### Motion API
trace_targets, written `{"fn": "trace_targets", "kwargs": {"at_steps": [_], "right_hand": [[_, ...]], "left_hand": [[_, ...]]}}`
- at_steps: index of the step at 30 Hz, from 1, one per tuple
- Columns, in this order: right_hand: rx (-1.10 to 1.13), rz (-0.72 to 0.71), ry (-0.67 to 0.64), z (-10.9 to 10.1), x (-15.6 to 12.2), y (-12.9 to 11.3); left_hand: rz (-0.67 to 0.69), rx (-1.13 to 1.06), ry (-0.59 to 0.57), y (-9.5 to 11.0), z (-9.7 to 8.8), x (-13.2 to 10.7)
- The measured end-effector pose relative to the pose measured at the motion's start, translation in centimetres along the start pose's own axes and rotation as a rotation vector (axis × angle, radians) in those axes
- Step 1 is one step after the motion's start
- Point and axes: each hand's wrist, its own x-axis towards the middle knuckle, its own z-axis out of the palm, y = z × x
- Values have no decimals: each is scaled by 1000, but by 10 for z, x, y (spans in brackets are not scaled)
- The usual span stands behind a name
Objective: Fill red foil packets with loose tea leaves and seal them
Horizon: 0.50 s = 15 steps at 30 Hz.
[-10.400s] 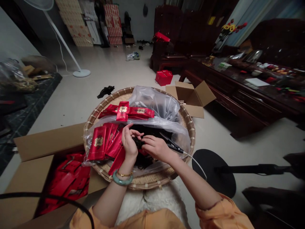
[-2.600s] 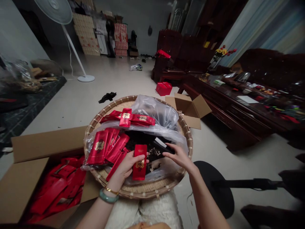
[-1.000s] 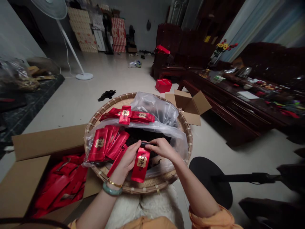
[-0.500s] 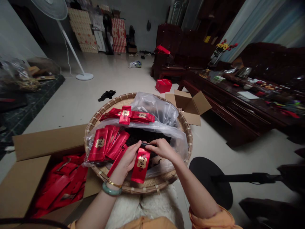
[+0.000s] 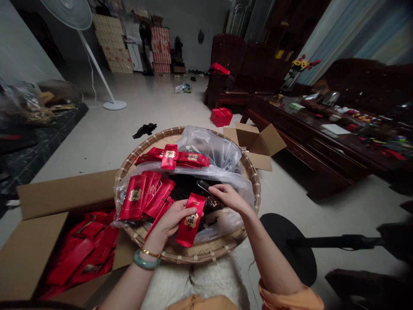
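Observation:
My left hand [image 5: 172,219] is shut on a slim red foil packet [image 5: 191,219] with a gold label, holding it tilted over the tray. My right hand [image 5: 230,198] pinches a small black hand sealer [image 5: 204,187] just above the packet's top, and the two are apart. Below them, dark loose tea [image 5: 183,188] lies in a clear plastic bag [image 5: 206,148] inside a round woven bamboo tray [image 5: 187,254]. Several red packets [image 5: 145,196] lean along the bag's left side, and more [image 5: 171,157] lie across it at the back.
A cardboard box [image 5: 64,193] of red packets [image 5: 84,249] stands open to my left. A small open carton [image 5: 258,144] sits behind the tray. To the right are a round black stand base [image 5: 287,245] and a long dark wooden table [image 5: 309,116].
My right hand has drawn up and to the right with the black sealer, away from the packet's top. The packet now leans further, and my left hand has shifted slightly left.

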Motion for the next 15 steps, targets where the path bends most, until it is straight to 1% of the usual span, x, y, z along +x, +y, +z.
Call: {"fn": "trace_targets", "kwargs": {"at_steps": [2, 5, 10, 15], "right_hand": [[-71, -43, 30, -1, -2, -1], [-207, -94, 62, 7, -4, -6], [-327, -123, 77, 18, -1, -11], [-368, -126, 77, 16, 2, -12]], "left_hand": [[15, 1, 13, 0, 1, 1], [34, 3, 19, 0, 3, 2], [32, -1, 18, -1, 5, 4], [129, -151, 83, 6, 5, 7]]}}
